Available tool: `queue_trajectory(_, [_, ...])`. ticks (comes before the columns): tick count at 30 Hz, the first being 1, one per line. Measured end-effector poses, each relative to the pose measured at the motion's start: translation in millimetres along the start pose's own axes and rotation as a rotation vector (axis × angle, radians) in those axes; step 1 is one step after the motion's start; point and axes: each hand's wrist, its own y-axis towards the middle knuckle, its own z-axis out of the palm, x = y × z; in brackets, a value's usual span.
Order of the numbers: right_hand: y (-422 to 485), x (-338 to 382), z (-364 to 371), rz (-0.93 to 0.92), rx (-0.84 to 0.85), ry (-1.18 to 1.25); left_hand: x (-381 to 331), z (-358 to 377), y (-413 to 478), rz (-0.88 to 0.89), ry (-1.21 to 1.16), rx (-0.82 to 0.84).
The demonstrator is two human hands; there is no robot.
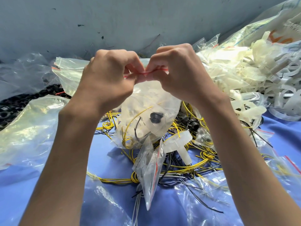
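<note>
A clear zip bag (146,115) with a red seal strip hangs in front of me above the blue cloth. Inside it I see white plastic parts, a coiled yellow wire and a black round piece. My left hand (109,79) and my right hand (175,74) meet at the bag's top edge, and both pinch the red strip between thumb and fingers. The fingertips are partly hidden behind the plastic.
Under the bag lies a heap of yellow and black wires (187,162), a white plastic fitting (179,144) and a smaller zip bag (149,168) on the blue cloth (48,193). Translucent parts (254,74) pile up at right, empty bags (27,128) and black rings (14,103) at left. A grey wall (114,22) stands behind.
</note>
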Motion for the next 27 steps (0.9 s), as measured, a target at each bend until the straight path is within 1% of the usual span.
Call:
queue_trajectory(4, [-0.4, -1.7, 0.1, 0.034, -0.006, 0.084, 7.8, -7.3, -1.1, -0.032, -0.057, 0.027])
queue_trajectory(8, [-2.2, -12.4, -2.6, 0.089, 0.062, 0.125, 21.2, -16.6, -4.5, -0.088, -0.072, 0.051])
queue_trajectory(10, [-4.5, -19.4, -5.4, 0.123, 0.069, 0.138, 27.3, -21.0, -5.5, -0.122, -0.088, 0.051])
queue_trajectory(18, [-10.0, -33.7, -20.2, 0.204, -0.021, 0.193, 34.5, -24.2, -7.3, -0.123, -0.088, 0.035])
queue_trajectory(27, [-8.4, -35.0, -17.8, 0.205, -0.069, 0.235, 41.9, -28.3, -9.2, -0.162, -0.096, 0.024])
